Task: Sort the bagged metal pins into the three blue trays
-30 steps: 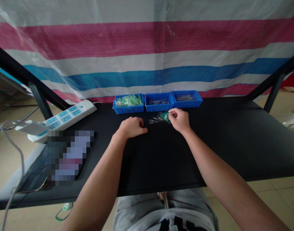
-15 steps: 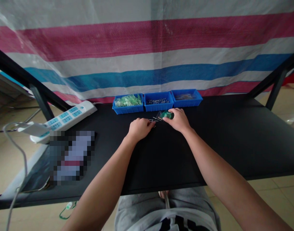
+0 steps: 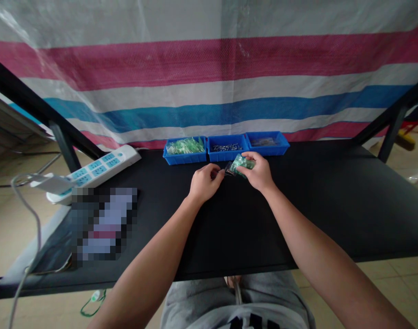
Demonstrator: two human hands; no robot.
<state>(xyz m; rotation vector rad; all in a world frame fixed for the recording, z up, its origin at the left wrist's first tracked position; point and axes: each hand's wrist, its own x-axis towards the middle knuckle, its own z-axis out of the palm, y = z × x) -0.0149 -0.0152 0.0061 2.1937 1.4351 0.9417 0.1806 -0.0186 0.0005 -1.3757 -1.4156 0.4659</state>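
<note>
A small clear plastic bag with green contents or print (image 3: 241, 163) is pinched in my right hand (image 3: 260, 172), just in front of the bins. My left hand (image 3: 204, 183) is beside the bag's left end, its thumb and forefinger closed on thin dark metal pieces that look like screws (image 3: 229, 172). Whether those screws lie inside the bag or at its mouth I cannot tell. Behind my hands stand three blue bins: the left bin (image 3: 185, 158) holds green and clear bags, the middle bin (image 3: 225, 156) loose screws, the right bin (image 3: 268, 150) small, indistinct pieces.
A white power strip (image 3: 95, 172) with a plugged-in adapter (image 3: 54, 183) and grey cable lies on the table's left. Nearer me is a pixelated flat object (image 3: 108, 224). Black frame posts (image 3: 63, 139) rise at both sides, and a striped sheet (image 3: 181, 109) hangs behind the black table (image 3: 236, 233).
The bag has turned in my right hand, showing more of its pale green side. The metal pieces protruding by my left fingers are now less visible. My view has shifted slightly.
</note>
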